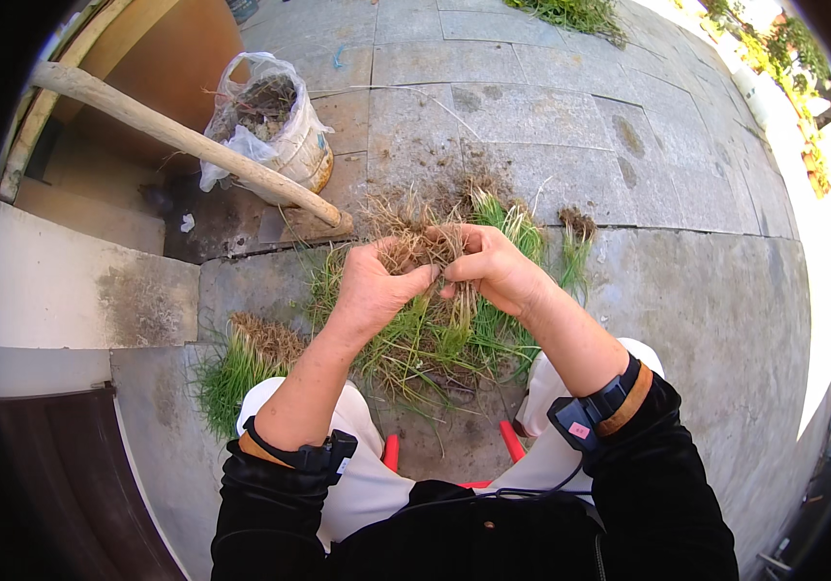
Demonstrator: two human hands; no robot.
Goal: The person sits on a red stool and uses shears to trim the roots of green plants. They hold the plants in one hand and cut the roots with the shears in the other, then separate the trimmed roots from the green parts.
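Observation:
My left hand (375, 290) and my right hand (495, 269) meet in front of me, thumbs almost touching. Both grip a bunch of thin green onion-like plants (464, 294), its dry brown roots pointing away from me. Some of the fingers are hidden behind the roots. Beneath the hands, a loose heap of green stalks (415, 356) lies on the ground between my legs. Just beyond my right hand rests another clump with pale stems (506, 221). A small rooted tuft (575, 243) lies farther right, apart from the heap. Left of my left forearm is a thick bundle (241, 370), roots at its upper end.
A bucket lined with a plastic bag (306, 152) holds soil and roots. In front of it a wooden pole (190, 138) slants down to the ground. More greens (575, 14) lie on the far paving. Red stool legs (391, 454) show below me; a white ledge (88, 276) stands left.

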